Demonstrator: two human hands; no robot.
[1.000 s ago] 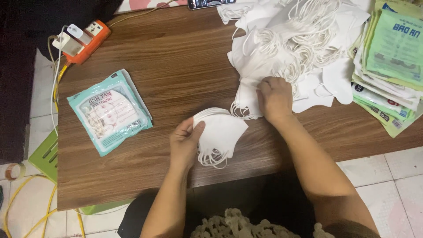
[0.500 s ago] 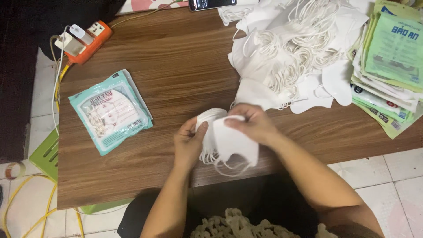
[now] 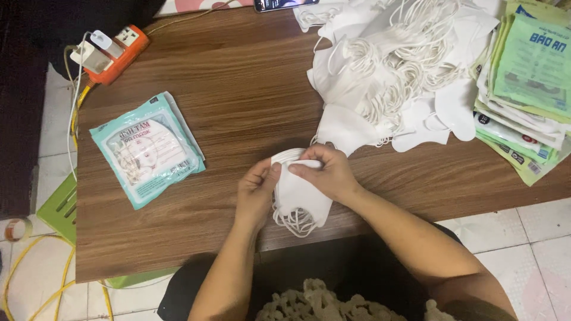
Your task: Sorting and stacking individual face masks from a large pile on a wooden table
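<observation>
Both hands work over the near edge of the wooden desk [image 3: 238, 107]. The left hand [image 3: 257, 193] and the right hand [image 3: 330, 173] hold a small stack of white face masks [image 3: 300, 193] between them, just above the desk surface. Left grip: thumb and fingers pinched on the stack's left edge. Right grip: fingers curled over the top edge, thumb pressed against the front face — closed on the same stack. White ear loops [image 3: 292, 221] hang from the bottom of the stack, over the desk's front edge.

Just beyond the right hand, touching or nearly touching its knuckles, lies a large loose pile of white masks [image 3: 392, 77] with tangled elastic loops — it covers the far right part of the desk. To the right of that pile sits a stack of flat green-and-white packets [image 3: 529, 95], fanned, reaching the desk's right edge.

Left of the hands, well apart, lies a sealed teal packet of masks [image 3: 146, 148], flat, turned at a slight angle. At the far left corner rests an orange power strip [image 3: 116, 52] with a white plug in it; yellow and white cords run down off the desk to the tiled floor [image 3: 24, 291]. A green object [image 3: 56, 205] shows below the desk's left edge. A dark phone [image 3: 279, 5] lies at the far edge, partly out of view.
</observation>
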